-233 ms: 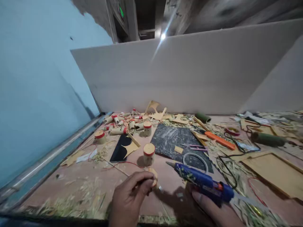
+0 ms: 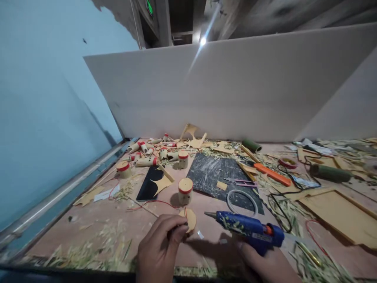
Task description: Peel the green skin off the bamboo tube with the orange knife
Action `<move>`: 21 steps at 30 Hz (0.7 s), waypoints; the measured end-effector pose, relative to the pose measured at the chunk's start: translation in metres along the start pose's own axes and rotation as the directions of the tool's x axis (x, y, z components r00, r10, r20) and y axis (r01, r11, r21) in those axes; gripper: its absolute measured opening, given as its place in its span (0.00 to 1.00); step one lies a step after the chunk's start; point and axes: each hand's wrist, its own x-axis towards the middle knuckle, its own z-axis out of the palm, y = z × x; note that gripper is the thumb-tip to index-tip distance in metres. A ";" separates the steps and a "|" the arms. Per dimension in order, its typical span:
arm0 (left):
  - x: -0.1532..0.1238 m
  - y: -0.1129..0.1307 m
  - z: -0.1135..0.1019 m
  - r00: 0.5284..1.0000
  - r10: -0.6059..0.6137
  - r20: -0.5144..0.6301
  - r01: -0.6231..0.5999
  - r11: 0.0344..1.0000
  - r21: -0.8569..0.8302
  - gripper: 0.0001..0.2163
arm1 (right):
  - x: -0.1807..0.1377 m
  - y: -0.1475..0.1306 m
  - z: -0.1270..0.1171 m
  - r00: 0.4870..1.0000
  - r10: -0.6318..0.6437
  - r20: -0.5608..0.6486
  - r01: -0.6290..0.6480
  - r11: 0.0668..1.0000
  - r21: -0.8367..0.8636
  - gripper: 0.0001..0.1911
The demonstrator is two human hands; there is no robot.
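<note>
My left hand (image 2: 160, 247) is closed in a pinch at the near edge of a pale round disc (image 2: 191, 220). A thin red cord (image 2: 185, 213) crosses the disc and runs into the pinched fingertips, which hide its end. In my right hand (image 2: 262, 261) is a blue glue gun (image 2: 247, 226), its nozzle pointing left towards the disc but apart from it. A clear glue stick (image 2: 294, 240) sticks out of the gun's rear. Just behind the disc stands a short bamboo cylinder (image 2: 185, 196) with a pale lid and red rim.
Red-banded bamboo pieces (image 2: 144, 162) lie at the back left. A black board (image 2: 212, 169) carries pink-handled snips (image 2: 241, 183) and a clear ring (image 2: 242, 192). An orange cutter (image 2: 272, 174), a green bamboo tube (image 2: 330, 173) and a shallow wooden tray (image 2: 338, 216) lie right, among shavings.
My left hand has shifted slightly left, showing more of the disc. The glue gun has moved a little left and sits more level.
</note>
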 end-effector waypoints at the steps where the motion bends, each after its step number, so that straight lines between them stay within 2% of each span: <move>1: 0.000 -0.001 0.000 0.999 0.049 0.004 -0.049 0.999 0.023 0.04 | 0.000 -0.003 0.001 0.999 0.030 0.015 -0.030 0.999 0.014 0.17; 3: -0.001 -0.001 0.001 0.993 0.117 0.022 -0.118 0.992 0.050 0.05 | -0.001 -0.009 0.003 0.996 0.079 0.039 -0.080 0.996 0.029 0.17; 5: -0.001 0.000 0.003 0.990 0.136 0.032 -0.138 0.988 0.064 0.05 | -0.001 -0.014 0.002 0.997 0.065 0.041 -0.065 0.998 0.014 0.16; 12: -0.002 0.005 0.014 0.995 0.097 -0.005 -0.096 0.992 0.079 0.05 | 0.001 -0.020 -0.003 0.995 -0.075 0.071 0.081 0.993 -0.085 0.10; 15: -0.002 0.004 0.014 0.995 0.101 0.011 -0.102 0.992 0.071 0.04 | 0.001 -0.019 -0.004 0.985 -0.165 0.043 0.169 0.978 -0.121 0.08; 21: -0.005 0.001 0.014 0.997 0.068 0.029 -0.070 0.995 0.067 0.03 | 0.002 -0.013 -0.007 0.957 -0.288 0.013 0.283 0.931 -0.232 0.10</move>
